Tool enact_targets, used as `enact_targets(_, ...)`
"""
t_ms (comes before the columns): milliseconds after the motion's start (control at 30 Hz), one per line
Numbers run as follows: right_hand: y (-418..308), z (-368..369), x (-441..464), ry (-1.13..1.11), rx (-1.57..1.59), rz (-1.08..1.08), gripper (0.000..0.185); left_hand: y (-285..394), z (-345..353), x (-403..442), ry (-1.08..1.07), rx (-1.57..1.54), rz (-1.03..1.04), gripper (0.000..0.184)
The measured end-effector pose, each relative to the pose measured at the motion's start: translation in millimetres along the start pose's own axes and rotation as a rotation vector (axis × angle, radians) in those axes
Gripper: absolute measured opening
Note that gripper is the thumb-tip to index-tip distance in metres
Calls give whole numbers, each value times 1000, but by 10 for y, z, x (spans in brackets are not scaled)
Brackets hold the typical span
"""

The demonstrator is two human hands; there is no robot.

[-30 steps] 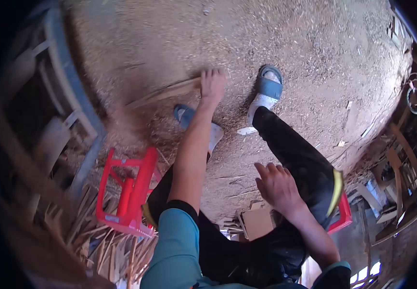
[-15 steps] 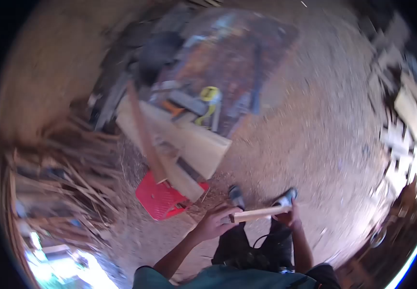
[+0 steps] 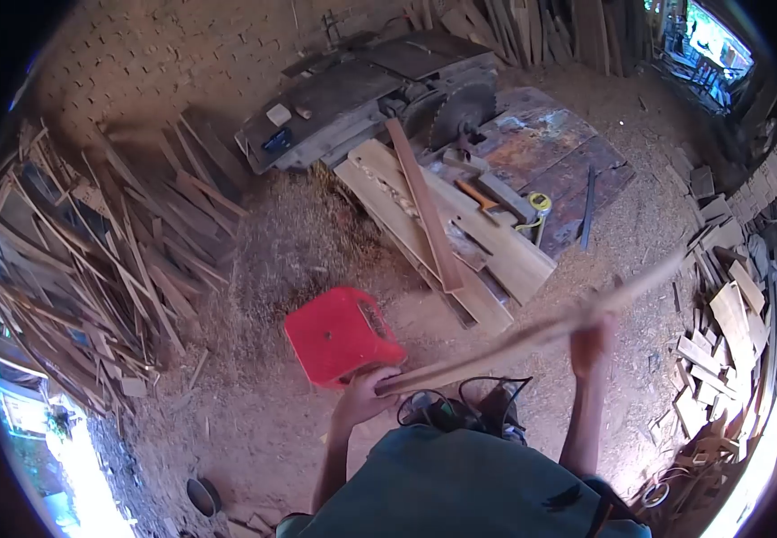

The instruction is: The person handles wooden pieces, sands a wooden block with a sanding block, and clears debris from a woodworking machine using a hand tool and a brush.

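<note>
A long wooden strip (image 3: pixel 496 350) slants across in front of my body, its far end up to the right and blurred. My left hand (image 3: pixel 363 400) is closed round its near end, beside the red plastic stool (image 3: pixel 333 334). Farther along the strip, my right hand (image 3: pixel 593 341) grips it, the fingers smeared by motion. Beyond the strip, pale planks (image 3: pixel 518 260) lie with a reddish-brown batten (image 3: pixel 426 206) across them. A yellow tape measure (image 3: pixel 540 203) and an orange-handled tool (image 3: pixel 476 194) rest close by.
A saw bench (image 3: pixel 352 85) with a large toothed circular blade (image 3: pixel 464 112) stands at the back, beside a rusty metal sheet (image 3: pixel 541 134). Timber strips (image 3: pixel 137 242) are heaped on the left. Offcuts (image 3: pixel 720 359) pile up at the right. A dark round container (image 3: pixel 202 496) sits lower left.
The view has tilted up, bringing the saw bench and wall into sight. My hands are farther apart; the right has moved outward and up. The strip now shows at greater length, angled upward right.
</note>
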State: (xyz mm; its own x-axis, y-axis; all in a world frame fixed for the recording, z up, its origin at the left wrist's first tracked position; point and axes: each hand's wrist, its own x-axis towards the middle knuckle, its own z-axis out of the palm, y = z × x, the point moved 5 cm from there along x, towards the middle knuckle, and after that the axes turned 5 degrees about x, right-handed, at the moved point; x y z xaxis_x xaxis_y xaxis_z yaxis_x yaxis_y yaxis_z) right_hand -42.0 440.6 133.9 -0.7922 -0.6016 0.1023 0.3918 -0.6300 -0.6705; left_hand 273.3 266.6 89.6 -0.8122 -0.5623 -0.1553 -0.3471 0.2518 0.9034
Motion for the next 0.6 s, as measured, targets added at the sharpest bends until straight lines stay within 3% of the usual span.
enact_targets(33, 54, 621, 80, -53, -139, 1, 51, -91, -57, 52, -22, -82, 10, 37)
enact_targets(67, 359, 751, 204, -9, -307, 105, 48, -134, -81, 88, -52, -170, 15, 39)
enact_targets(133, 756, 1303, 312, 33, -234, 167, 45, 161, -130, 290, -113, -154, 51, 42)
enact_targets(167, 936, 1395, 468, 45, -253, 175, 56, 290, -115, 418, -136, -151, 66, 44)
enact_targets(233, 1333, 1263, 994, 157, -771, -6, 65, 113, 70, 744, -39, -335, 89, 46)
enact_targets(300, 1736, 1196, 1472, 112, -1022, 153, 71, 126, 208, 1006, -15, -419, 51, 52)
enact_targets(367, 2059, 1187, 1864, -83, -1108, 193, 70, 286, 279, 1283, -60, -415, -32, 60)
enact_targets(467, 2392, 1254, 2251, -252, -1289, 199, 70, 260, 223, 1669, 83, -113, 149, 68)
enact_targets(500, 2490, 1280, 2358, -284, -1356, 190, 71, 403, 94, 1731, 212, 58, 313, 79)
enact_targets(600, 2855, 1236, 2639, -302, -1486, 223, 77, 384, 43, 1991, 74, 634, 386, 81)
